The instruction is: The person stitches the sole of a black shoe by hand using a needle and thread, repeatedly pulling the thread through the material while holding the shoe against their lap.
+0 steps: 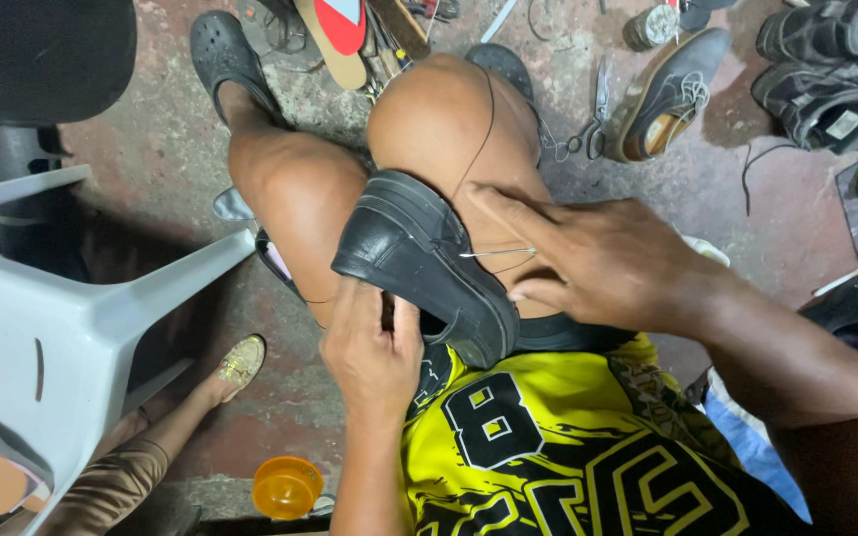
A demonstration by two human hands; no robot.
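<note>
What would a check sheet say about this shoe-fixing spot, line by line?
Surface: bare, stained concrete floor; the work rests on the person's lap.
Job's things: black leather shoe with thick sole lies across the thighs; a thin metal needle with dark thread sticks out by the sole.
Clutter: steel scissors, brown lace-up shoe, black sandals, red-and-tan insole, orange plastic cup.
Grippers: left hand grips the black leather shoe from below; right hand pinches the needle.
Cables: nothing seen.
Surroundings: white plastic chair; another person's foot in a gold shoe.
</note>
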